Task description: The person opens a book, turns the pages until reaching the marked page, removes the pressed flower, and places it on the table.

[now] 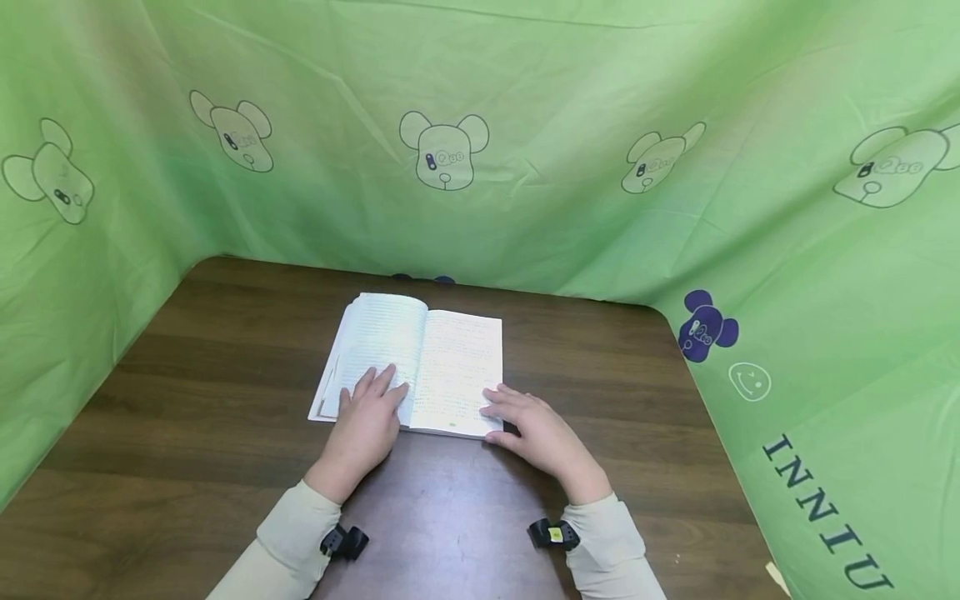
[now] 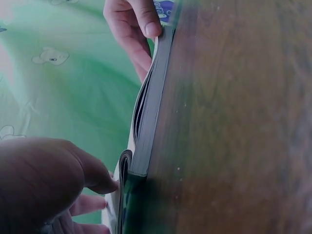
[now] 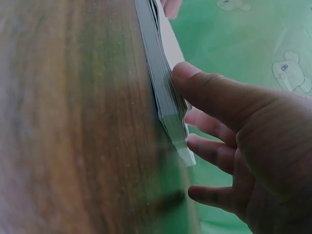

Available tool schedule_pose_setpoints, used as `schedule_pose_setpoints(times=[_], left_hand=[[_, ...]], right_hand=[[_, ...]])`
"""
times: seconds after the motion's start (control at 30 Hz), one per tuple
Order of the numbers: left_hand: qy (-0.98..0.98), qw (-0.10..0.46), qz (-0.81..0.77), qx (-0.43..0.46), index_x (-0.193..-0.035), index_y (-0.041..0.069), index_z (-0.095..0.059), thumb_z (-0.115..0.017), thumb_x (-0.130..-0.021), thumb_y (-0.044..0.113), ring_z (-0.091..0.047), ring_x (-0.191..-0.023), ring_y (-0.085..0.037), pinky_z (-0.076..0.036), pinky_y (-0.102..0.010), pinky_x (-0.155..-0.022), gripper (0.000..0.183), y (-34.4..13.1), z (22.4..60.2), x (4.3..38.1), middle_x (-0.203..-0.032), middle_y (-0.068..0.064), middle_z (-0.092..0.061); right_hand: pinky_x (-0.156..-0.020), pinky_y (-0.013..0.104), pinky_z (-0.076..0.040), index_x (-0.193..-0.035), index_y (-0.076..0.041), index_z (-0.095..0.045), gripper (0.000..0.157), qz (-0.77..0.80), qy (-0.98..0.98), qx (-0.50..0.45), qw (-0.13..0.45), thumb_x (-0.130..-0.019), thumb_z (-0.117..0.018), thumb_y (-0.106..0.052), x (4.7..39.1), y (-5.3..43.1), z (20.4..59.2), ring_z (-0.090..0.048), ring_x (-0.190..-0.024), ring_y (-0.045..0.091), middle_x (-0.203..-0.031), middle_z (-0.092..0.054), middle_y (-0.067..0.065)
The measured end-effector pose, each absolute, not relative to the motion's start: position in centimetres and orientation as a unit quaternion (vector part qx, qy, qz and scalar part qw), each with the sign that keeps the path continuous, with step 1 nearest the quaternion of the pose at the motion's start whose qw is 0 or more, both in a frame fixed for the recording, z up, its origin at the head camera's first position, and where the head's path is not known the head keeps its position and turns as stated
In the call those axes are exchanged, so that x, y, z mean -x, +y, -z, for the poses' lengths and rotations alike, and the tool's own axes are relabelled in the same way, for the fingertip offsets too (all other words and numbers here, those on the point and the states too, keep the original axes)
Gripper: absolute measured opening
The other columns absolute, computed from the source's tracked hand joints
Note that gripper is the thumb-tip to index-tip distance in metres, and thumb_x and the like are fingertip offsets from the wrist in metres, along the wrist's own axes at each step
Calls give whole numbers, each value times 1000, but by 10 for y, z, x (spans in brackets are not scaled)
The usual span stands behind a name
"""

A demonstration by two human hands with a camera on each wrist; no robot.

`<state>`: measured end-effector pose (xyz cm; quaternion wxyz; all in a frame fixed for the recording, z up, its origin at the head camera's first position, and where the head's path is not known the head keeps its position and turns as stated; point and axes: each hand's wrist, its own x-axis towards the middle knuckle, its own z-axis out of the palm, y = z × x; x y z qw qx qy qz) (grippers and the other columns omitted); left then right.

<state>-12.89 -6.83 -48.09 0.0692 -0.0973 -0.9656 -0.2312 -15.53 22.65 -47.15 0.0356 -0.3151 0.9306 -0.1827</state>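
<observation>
An open book (image 1: 459, 358) with lined pages lies on the table, its spine running away from me. My left hand (image 1: 365, 427) rests on the lower part of the left page with its fingers spread. At the lower right corner of the right page is my right hand (image 1: 538, 432), fingertips over the page's outer edge and thumb near the corner. The right wrist view shows the right thumb (image 3: 187, 70) at the near edge of the page block, its fingers loosely extended. Seen edge-on in the left wrist view, the book's pages (image 2: 157, 92) fan apart slightly.
The dark wooden table (image 1: 225, 358) extends around the book. A green curtain (image 1: 540, 225) printed with bear heads hangs along the back and both sides. Black cameras are strapped at the left wrist (image 1: 345, 542) and right wrist (image 1: 553, 533), over light sleeves.
</observation>
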Motion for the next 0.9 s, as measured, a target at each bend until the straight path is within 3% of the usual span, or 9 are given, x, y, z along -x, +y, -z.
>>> schedule_pose_setpoints(times=[0.27,0.63,0.9], left_hand=[[-969,33,229,80,-136,11,-67,-65,-100,25,-42,-144,-45,-31,-80,-105,39,-69,482,128,-153,-17,-52],[-972,15,229,51,-137,16,-67,-71,-95,46,-44,-144,-41,-31,-78,-107,51,-71,480,127,-151,-14,-54],[-971,15,231,53,-136,14,-66,-74,-93,41,-40,-145,-44,-26,-81,-107,51,-70,479,127,-152,-17,-52]], right_hand=[[-117,55,-37,-128,-15,-73,36,175,928,328,27,-96,-72,-33,156,229,474,-46,-146,27,-151,-56,2],[-116,56,-38,-111,-17,-78,16,173,923,345,13,-97,-71,-19,155,230,470,-51,-142,27,-143,-63,2],[-114,57,-40,-102,-18,-77,9,173,917,360,9,-96,-72,-13,155,231,470,-53,-140,29,-143,-63,5]])
